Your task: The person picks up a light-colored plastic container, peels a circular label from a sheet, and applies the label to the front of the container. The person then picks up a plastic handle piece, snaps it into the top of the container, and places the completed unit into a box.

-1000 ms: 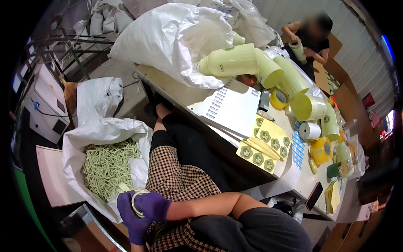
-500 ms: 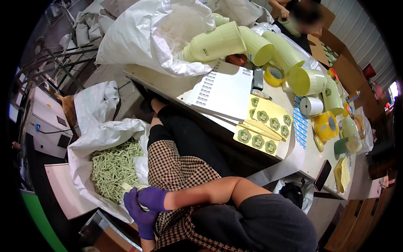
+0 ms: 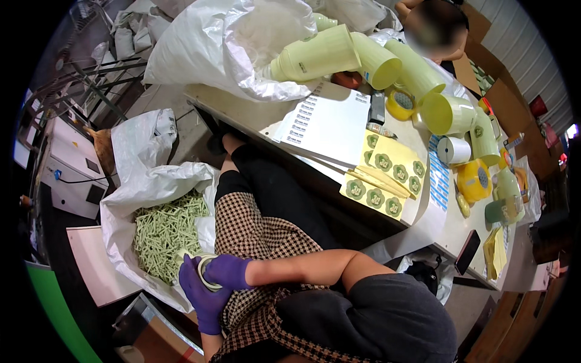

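Note:
Both my hands wear purple gloves and meet over my lap, beside the open white sack [image 3: 115,242]. My left hand [image 3: 203,300] is wrapped round a pale green, ring-shaped plastic part [image 3: 210,284] with a round opening. My right hand [image 3: 227,271] is closed at the same part, its fingertips at or inside the opening; they are partly hidden. A pale piece of it sticks out past the left fingers. Heaped in the sack are many small pale green plastic sticks [image 3: 166,233].
On the table [image 3: 242,118] lie pale green cylindrical shells [image 3: 321,57], white sheets [image 3: 327,124], yellow sticker sheets [image 3: 381,175], tape rolls [image 3: 473,181] and a phone [image 3: 468,252]. A big white bag [image 3: 187,51] leans at its far left. Another person [image 3: 436,30] sits beyond, near cardboard boxes.
The right hand has shifted slightly on the pale green part, and more of its round rim shows. The view has moved a little. Across the table, the other person has leaned.

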Tool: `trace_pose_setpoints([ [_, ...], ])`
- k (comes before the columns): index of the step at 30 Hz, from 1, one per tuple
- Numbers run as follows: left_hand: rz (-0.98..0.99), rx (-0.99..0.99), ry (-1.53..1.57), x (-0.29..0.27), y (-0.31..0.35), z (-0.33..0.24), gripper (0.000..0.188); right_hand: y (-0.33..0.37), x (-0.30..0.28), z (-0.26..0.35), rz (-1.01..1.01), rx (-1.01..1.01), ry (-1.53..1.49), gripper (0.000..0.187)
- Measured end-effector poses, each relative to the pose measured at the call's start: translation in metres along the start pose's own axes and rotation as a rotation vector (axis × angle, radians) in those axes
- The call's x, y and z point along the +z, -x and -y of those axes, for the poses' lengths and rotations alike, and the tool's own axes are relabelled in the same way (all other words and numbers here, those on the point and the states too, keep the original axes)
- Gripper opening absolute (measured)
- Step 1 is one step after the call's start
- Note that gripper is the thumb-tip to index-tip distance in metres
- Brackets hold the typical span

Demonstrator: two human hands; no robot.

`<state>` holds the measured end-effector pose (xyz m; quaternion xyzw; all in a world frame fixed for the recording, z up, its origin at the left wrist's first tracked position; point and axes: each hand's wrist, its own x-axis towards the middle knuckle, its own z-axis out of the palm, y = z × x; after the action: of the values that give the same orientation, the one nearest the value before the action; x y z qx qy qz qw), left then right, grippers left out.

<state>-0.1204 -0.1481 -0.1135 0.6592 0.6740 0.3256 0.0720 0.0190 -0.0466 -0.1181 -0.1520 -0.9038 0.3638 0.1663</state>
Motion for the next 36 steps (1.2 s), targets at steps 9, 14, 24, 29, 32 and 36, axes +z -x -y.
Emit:
trace_pose_setpoints([
  [9,0.237,0.230,-0.166,-0.020,-0.031,0.001,0.097,0.014,0.003,0.019,0.009,0.173,-0.257,0.028],
  [14,0.188,0.641,-0.125,-0.034,-0.076,-0.057,0.069,0.099,-0.039,0.013,-0.478,-0.283,-0.015,0.036],
  [24,0.337,1.200,-0.122,0.051,-0.037,-0.033,0.019,0.465,-0.139,-0.015,-1.126,0.879,0.811,0.043],
  [29,0.385,1.224,-0.101,0.061,-0.042,-0.038,0.030,0.484,-0.130,-0.043,-1.193,1.174,0.629,0.040],
  [32,0.431,1.203,-0.111,0.057,-0.039,-0.034,0.040,0.479,-0.144,-0.051,-1.219,1.189,0.693,0.029],
  [36,0.443,1.201,-0.137,0.056,-0.040,-0.038,0.037,0.484,-0.145,-0.054,-1.393,1.282,0.469,0.022],
])
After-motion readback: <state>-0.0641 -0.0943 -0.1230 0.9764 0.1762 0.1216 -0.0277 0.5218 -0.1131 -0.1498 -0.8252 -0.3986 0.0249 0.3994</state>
